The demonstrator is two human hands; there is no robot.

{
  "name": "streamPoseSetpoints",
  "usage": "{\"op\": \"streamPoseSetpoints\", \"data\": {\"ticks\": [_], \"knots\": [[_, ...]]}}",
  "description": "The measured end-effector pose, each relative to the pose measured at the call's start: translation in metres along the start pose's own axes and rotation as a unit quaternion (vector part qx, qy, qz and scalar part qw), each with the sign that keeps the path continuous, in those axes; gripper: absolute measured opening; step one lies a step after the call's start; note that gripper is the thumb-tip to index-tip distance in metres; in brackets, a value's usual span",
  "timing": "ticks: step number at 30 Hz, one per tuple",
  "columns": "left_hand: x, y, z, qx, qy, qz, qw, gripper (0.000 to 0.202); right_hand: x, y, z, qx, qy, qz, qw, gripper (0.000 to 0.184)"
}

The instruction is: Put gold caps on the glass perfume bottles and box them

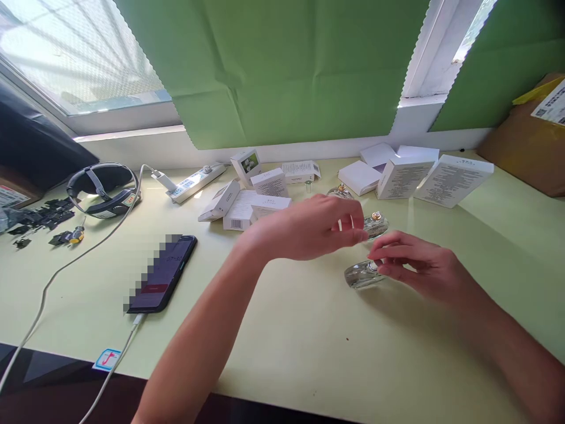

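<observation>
My right hand [415,262] is closed in a pinch at the top of a clear glass bottle [359,275], where a small pale part shows between the fingers. The bottle rests on the table at my fingertips. To its left, my left hand [320,227] is held with fingers bent and drawn toward the thumb; what they hold, if anything, is hidden. Just beyond those fingers stands a second glass bottle [376,227] with a gold-coloured nozzle on top. A third glass bottle [341,192] is partly covered by my left hand.
White printed boxes [269,182] lie behind my left hand, and more white boxes [406,179] stand at back right. A small clear cap [308,186] sits between them. On the left are a phone [163,277] with its cable, a power strip [196,184] and a headset [106,191].
</observation>
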State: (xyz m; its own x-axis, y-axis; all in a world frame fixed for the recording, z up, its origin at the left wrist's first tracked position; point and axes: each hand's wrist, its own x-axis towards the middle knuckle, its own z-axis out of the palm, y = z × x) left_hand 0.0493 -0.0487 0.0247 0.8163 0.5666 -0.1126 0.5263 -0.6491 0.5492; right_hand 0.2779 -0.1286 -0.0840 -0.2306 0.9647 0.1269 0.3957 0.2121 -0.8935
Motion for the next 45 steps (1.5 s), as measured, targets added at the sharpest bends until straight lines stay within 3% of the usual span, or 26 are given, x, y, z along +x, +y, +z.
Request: {"op": "streamPoseSetpoints", "data": {"ticks": [6, 9, 12, 15, 21, 45], "knots": [[0.011, -0.008, 0.016, 0.018, -0.094, -0.004, 0.995, 0.04, 0.0, 0.012, -0.001, 0.049, -0.017, -0.005, 0.999, 0.02], [0.014, -0.006, 0.019, 0.013, -0.104, -0.002, 0.994, 0.049, 0.002, 0.015, -0.006, 0.055, -0.022, -0.005, 0.998, 0.034], [0.017, -0.006, 0.024, -0.001, -0.104, -0.008, 0.995, 0.053, 0.004, 0.015, -0.012, 0.025, -0.068, 0.031, 0.997, 0.045], [0.022, -0.008, 0.03, -0.007, -0.118, -0.015, 0.993, 0.055, 0.006, 0.014, -0.013, -0.018, -0.116, 0.067, 0.991, 0.043], [0.027, -0.011, 0.037, -0.044, -0.144, -0.02, 0.988, 0.057, 0.004, 0.019, -0.006, -0.075, -0.148, 0.095, 0.981, 0.029], [0.034, -0.024, 0.035, -0.067, -0.165, -0.023, 0.984, 0.056, 0.006, 0.027, 0.01, -0.077, -0.083, 0.06, 0.992, 0.034]]}}
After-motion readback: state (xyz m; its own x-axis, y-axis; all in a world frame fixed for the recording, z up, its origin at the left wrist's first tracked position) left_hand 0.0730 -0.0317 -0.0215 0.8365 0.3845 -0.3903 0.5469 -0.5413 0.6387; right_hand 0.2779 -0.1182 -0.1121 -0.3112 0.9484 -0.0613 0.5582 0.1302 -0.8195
